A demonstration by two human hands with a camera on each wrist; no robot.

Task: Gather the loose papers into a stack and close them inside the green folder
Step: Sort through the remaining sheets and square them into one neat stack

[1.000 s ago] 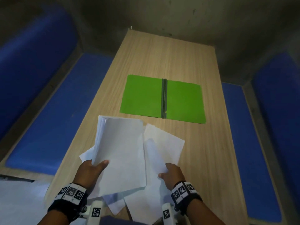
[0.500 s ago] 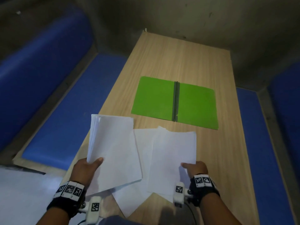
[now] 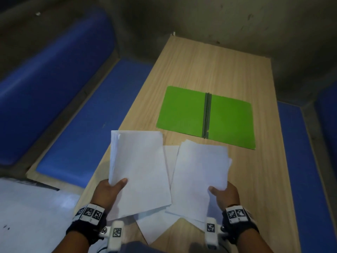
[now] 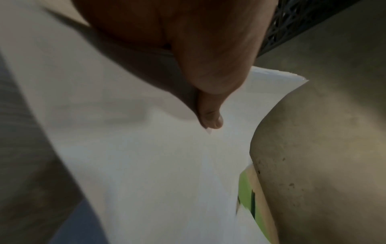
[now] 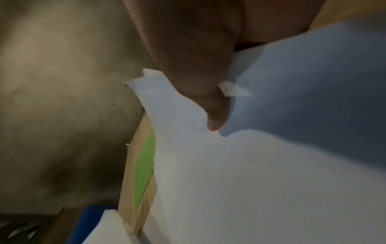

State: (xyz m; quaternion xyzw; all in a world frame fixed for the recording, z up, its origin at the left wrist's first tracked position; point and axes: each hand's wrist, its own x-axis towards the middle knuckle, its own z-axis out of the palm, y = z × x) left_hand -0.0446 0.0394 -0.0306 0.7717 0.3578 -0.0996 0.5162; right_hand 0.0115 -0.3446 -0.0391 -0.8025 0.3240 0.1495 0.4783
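Observation:
The green folder lies open and flat in the middle of the wooden table, dark spine up the centre. My left hand grips a sheaf of white papers at its lower left corner, thumb on top. My right hand pinches a second, thinner bunch of sheets at its lower right corner. Both bunches are held above the near part of the table, side by side. One more white sheet lies on the table beneath them. The wrist views show a thumb on paper and another thumb on paper.
Blue padded benches run along the left and right sides of the table. A grey concrete wall stands at the far end. A pale surface lies at the lower left.
My right hand has lifted its sheets off the table and squared them beside the left bunch. The left hand kept its hold and moved little. The view has shifted left.

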